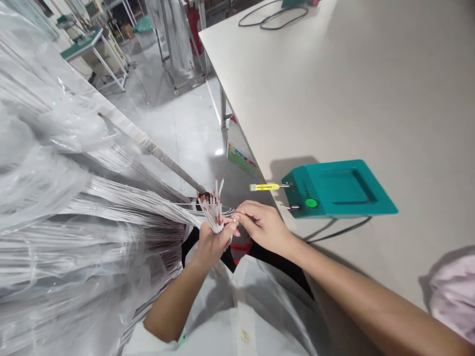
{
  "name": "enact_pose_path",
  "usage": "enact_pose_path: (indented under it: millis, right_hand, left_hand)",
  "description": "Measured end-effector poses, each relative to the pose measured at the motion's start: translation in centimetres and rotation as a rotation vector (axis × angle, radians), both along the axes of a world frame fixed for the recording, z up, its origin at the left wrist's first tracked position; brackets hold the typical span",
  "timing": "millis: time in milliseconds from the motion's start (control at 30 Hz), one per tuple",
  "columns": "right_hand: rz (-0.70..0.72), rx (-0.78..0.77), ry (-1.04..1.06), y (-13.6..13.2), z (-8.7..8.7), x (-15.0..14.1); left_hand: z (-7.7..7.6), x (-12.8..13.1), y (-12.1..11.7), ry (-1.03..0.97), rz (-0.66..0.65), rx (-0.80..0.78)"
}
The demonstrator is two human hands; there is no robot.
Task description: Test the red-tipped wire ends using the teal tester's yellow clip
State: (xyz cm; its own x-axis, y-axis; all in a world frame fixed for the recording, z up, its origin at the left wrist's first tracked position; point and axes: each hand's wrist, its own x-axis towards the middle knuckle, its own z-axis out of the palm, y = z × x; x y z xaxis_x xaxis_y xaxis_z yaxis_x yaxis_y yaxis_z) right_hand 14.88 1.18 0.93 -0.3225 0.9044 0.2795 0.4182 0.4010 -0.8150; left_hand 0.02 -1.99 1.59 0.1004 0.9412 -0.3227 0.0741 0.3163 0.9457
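Note:
My left hand (214, 243) is closed round the end of a bundle of white wires (213, 210), whose reddish-brown tips stick up above the fingers. Close beside it, my right hand (261, 225) pinches at a wire's end, and its fingertips meet the left thumb. What exactly lies in that pinch is small and partly hidden. To the right, on the table, sits a teal device (341, 190) with a green round button (311, 203). A yellow-sleeved prong (265, 187) and a bare metal pin jut from its left side.
Many white wires (111, 198) under clear plastic hang along a wrapped bar (163, 158) on my left. The pale table (371, 99) extends to the right, with a black cable (274, 20) far off and pink cloth (454, 296) near. A wheeled rack (174, 64) stands behind.

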Motion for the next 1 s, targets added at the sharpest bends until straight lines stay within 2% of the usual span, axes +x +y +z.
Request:
enact_pose_path:
  millis: [133,200,333,433,500,567,667,733,800,833,1000]
  right_hand:
    - [-0.001,0.094,-0.203,-0.3,-0.4,0.1]
    - [0.018,0.092,-0.268,-0.3,-0.5,0.3]
    - [-0.044,-0.006,-0.132,0.0,-0.2,0.5]
    - [-0.007,-0.009,0.031,0.1,0.1,0.4]
    - [0.058,0.042,0.043,0.1,0.2,0.3]
    - [0.079,0.148,-0.045,0.0,0.2,0.4]
    - [0.037,0.329,-0.305,-0.2,0.5,0.7]
    - [-0.009,0.326,-0.434,-0.2,1.0,0.9]
    - [-0.034,0.152,-0.426,0.0,1.6,1.1]
    - [-0.028,0.0,-0.355,0.2,1.9,1.2]
    - [0.194,-1.013,0.414,1.4,1.4,1.6]
  left_hand:
    - [-0.8,0.3,-0.4,-0.087,0.155,0.024]
    - [-1.2,0.4,-0.4,-0.147,0.223,0.037]
    - [-1.3,0.3,-0.4,-0.198,0.276,0.037]
    - [-0.8,0.2,-0.3,-0.148,0.212,0.028]
    - [-0.3,0.0,-0.2,-0.083,0.129,0.037]
    - [0.2,-0.1,0.0,-0.011,0.039,0.031]
    - [0.5,-0.1,0.5,0.089,-0.041,0.025]
    - [0.2,0.0,0.9,0.148,-0.027,0.067]
    - [-0.2,0.1,1.2,0.196,-0.008,0.109]
    - [-0.4,0.1,1.4,0.21,-0.009,0.119]
    - [-0.1,0.2,1.8,0.115,-0.05,0.046]
